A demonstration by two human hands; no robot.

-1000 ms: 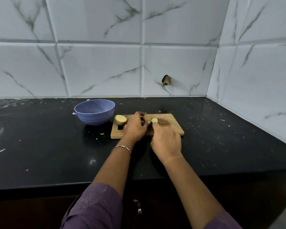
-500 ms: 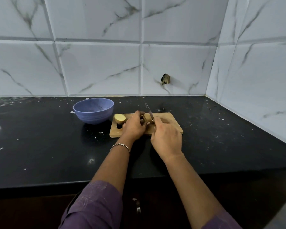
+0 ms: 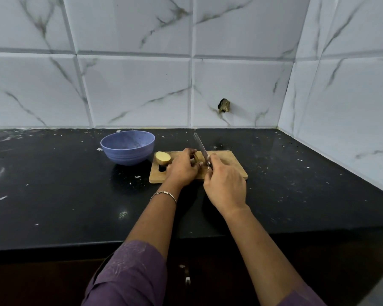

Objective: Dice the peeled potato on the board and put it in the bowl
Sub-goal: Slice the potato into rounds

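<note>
Black counter (image 3: 53, 195): L fingers (image 3: 187, 153) curl on potato piece (image 3: 196, 159), R fingers (image 3: 215, 160) grip tilted knife (image 3: 200, 146).

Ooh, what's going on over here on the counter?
A person is cutting up a potato. Their right hand grips a knife, its blade tilted up above the wooden cutting board. Their left hand holds a potato piece down on the board. A potato half sits at the board's left end, near the blue bowl. No potato pieces show in the bowl yet.
</note>
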